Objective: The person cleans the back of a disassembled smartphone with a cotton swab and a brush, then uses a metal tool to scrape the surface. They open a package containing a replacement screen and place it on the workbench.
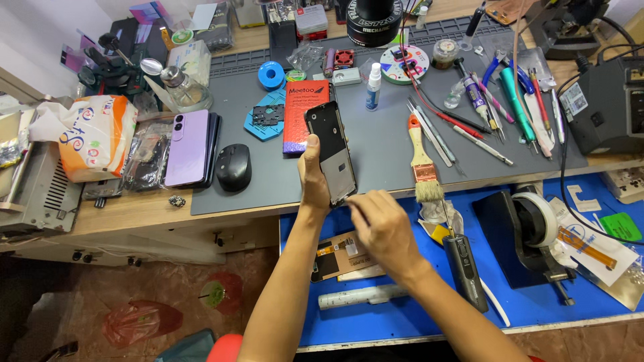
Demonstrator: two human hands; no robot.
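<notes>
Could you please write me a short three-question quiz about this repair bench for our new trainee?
1. True or false: the left hand holds the opened phone body upright above the grey mat.
2. Which tool lies on the mat just right of the phone body?
A. a brush with an orange handle
B. a hammer
C. a pair of scissors
3. Fill in: the lilac phone lies face down beside a black computer ____.

Key
1. True; the thumb presses its left edge.
2. A, the brush; the right hand is below it, at the phone body's lower end.
3. mouse.
</notes>
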